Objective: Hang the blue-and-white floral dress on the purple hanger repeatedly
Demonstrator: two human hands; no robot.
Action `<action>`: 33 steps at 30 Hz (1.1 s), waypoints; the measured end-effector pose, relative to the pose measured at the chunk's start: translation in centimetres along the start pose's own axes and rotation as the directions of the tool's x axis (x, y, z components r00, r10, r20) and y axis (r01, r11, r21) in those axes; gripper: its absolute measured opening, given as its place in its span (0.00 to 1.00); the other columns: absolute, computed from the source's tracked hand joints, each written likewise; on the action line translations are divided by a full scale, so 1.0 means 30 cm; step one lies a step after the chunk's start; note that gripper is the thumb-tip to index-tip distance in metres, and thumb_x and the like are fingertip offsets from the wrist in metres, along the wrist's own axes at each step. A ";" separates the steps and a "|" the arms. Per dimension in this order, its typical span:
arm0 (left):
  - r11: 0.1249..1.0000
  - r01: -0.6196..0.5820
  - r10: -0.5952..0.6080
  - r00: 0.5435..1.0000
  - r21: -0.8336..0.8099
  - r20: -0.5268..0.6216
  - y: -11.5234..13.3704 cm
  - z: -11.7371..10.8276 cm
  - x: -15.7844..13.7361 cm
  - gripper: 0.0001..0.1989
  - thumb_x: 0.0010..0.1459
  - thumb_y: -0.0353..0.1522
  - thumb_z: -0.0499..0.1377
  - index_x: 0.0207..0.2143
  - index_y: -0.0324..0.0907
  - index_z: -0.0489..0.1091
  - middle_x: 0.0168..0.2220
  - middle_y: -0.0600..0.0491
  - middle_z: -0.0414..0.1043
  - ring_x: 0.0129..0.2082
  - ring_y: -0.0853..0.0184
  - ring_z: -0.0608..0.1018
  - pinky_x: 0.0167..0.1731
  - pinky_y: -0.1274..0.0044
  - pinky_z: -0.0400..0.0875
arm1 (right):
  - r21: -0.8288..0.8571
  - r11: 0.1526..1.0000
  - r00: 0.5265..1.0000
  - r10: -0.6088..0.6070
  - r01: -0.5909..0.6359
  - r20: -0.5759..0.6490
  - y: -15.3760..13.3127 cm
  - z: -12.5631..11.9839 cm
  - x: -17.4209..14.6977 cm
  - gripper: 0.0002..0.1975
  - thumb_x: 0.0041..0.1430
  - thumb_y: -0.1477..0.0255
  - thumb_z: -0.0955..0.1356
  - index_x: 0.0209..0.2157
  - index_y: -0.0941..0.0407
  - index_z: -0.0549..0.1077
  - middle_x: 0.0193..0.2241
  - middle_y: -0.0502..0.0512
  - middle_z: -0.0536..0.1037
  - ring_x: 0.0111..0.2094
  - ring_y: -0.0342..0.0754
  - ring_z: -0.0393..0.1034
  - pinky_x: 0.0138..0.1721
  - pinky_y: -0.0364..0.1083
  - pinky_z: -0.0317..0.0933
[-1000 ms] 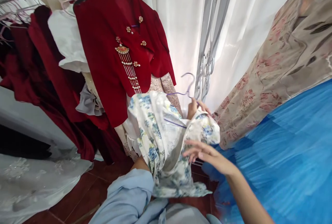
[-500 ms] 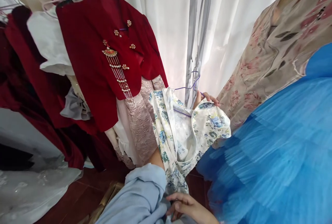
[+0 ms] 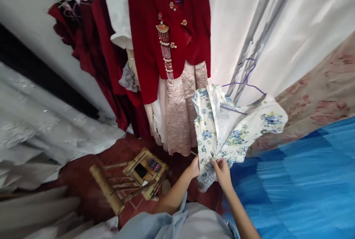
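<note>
A white dress [image 3: 237, 139] with blue and green floral print hangs in front of me on a thin purple hanger [image 3: 246, 80]. Its V-shaped neckline is toward me and its lower part is bunched. At the dress's left edge, around the waist, is my left hand [image 3: 195, 166], holding the cloth from the side; its fingers are mostly hidden behind it. My right hand [image 3: 222, 170] pinches the fabric at the front, just below the neckline's point.
A dark red jacket [image 3: 144, 43] with a beaded tassel hangs over a pink skirt [image 3: 180, 120] on the left. Beside it hang more red garments [image 3: 83, 36]. A bamboo chair [image 3: 146, 183] stands on the floor. Blue ruffled fabric [image 3: 299, 180] fills the right.
My left hand has left the hanger and come down to the dress's side. My right hand has moved from my left sleeve to the dress front. The view has swung left.
</note>
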State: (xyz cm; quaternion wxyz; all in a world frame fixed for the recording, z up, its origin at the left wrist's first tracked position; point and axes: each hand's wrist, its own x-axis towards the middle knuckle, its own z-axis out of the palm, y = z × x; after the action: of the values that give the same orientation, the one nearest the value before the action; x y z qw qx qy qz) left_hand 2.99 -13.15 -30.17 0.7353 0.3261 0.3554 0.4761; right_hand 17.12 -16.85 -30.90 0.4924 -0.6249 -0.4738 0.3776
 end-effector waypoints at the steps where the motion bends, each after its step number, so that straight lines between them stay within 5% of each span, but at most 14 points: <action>1: 1.000 0.013 -0.013 1.000 -0.026 0.009 -0.020 -0.012 -0.010 0.22 0.56 0.48 0.65 0.40 0.38 0.78 0.43 0.44 0.80 0.44 0.56 0.80 0.48 0.65 0.73 | -0.126 0.992 1.000 -0.016 0.017 0.006 -0.013 0.008 0.017 0.25 0.54 0.45 0.70 0.27 0.50 0.62 0.20 0.47 0.69 0.24 0.50 0.64 0.30 0.48 0.57; 4: 0.999 -0.007 0.006 1.000 -0.040 -0.007 -0.053 -0.047 -0.038 0.20 0.47 0.44 0.69 0.38 0.39 0.78 0.36 0.46 0.81 0.41 0.57 0.81 0.48 0.68 0.72 | -0.409 0.910 0.997 -0.077 0.062 -0.020 -0.039 0.050 0.042 0.28 0.57 0.41 0.65 0.20 0.48 0.58 0.16 0.51 0.66 0.21 0.51 0.62 0.27 0.48 0.53; 9: 0.974 -0.123 0.162 0.965 0.190 -0.205 -0.071 -0.075 -0.048 0.14 0.57 0.41 0.62 0.38 0.38 0.74 0.34 0.50 0.78 0.39 0.61 0.78 0.45 0.70 0.71 | -0.405 0.905 0.987 -0.157 0.127 -0.041 -0.028 0.077 0.027 0.29 0.61 0.40 0.58 0.20 0.49 0.58 0.16 0.53 0.68 0.21 0.51 0.62 0.28 0.48 0.52; 12: 0.867 -0.248 0.432 0.807 0.433 -0.402 -0.072 -0.079 -0.069 0.12 0.64 0.38 0.55 0.44 0.41 0.70 0.44 0.47 0.75 0.47 0.61 0.76 0.50 0.69 0.70 | -0.328 0.939 0.989 -0.135 0.107 -0.063 -0.019 0.068 0.003 0.30 0.62 0.40 0.59 0.21 0.50 0.59 0.16 0.51 0.68 0.21 0.49 0.62 0.28 0.47 0.54; 14: 0.732 -0.336 0.610 0.710 0.593 -0.351 -0.059 -0.077 -0.087 0.12 0.67 0.37 0.51 0.49 0.43 0.68 0.50 0.46 0.71 0.51 0.61 0.74 0.55 0.67 0.67 | -0.277 0.957 0.990 -0.115 0.089 -0.081 -0.025 0.070 -0.017 0.29 0.61 0.41 0.61 0.21 0.51 0.60 0.16 0.51 0.68 0.21 0.49 0.63 0.28 0.47 0.55; 19: 0.447 -0.523 0.628 0.761 0.725 0.162 -0.016 -0.059 -0.087 0.19 0.60 0.26 0.55 0.54 0.44 0.66 0.52 0.44 0.68 0.55 0.58 0.71 0.58 0.65 0.67 | -0.244 0.966 0.984 -0.121 0.086 -0.132 -0.059 0.105 -0.059 0.29 0.61 0.42 0.62 0.21 0.52 0.62 0.16 0.49 0.67 0.22 0.46 0.59 0.27 0.46 0.53; 24: 0.318 -0.574 0.653 0.710 0.755 0.265 -0.031 -0.088 -0.082 0.17 0.59 0.27 0.58 0.52 0.43 0.66 0.52 0.42 0.66 0.56 0.55 0.70 0.58 0.63 0.67 | -0.284 0.956 0.977 -0.123 0.069 -0.175 -0.072 0.155 -0.082 0.29 0.61 0.43 0.61 0.21 0.53 0.60 0.16 0.47 0.63 0.23 0.45 0.56 0.27 0.46 0.52; 30: 0.433 -0.463 0.467 0.849 0.773 0.247 -0.012 -0.138 -0.066 0.07 0.64 0.33 0.58 0.44 0.43 0.67 0.42 0.47 0.72 0.43 0.61 0.75 0.45 0.71 0.71 | -0.242 0.968 0.978 -0.106 0.061 -0.178 -0.091 0.215 -0.101 0.27 0.64 0.46 0.60 0.23 0.53 0.63 0.18 0.46 0.63 0.24 0.46 0.57 0.28 0.45 0.53; 33: 0.411 -0.452 0.412 0.867 0.792 0.282 0.016 -0.143 -0.048 0.03 0.64 0.33 0.58 0.35 0.43 0.68 0.37 0.50 0.72 0.38 0.64 0.74 0.40 0.75 0.68 | -0.303 0.945 0.960 -0.194 0.127 -0.204 -0.101 0.219 -0.095 0.26 0.65 0.48 0.61 0.22 0.53 0.62 0.21 0.47 0.63 0.26 0.46 0.59 0.31 0.46 0.55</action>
State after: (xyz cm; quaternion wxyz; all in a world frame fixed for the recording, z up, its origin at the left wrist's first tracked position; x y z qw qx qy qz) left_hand -1.22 -13.71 -31.76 0.3466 0.7268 0.4264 0.4121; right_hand 9.54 -17.70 -29.44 0.4777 -0.6883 -0.5125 0.1882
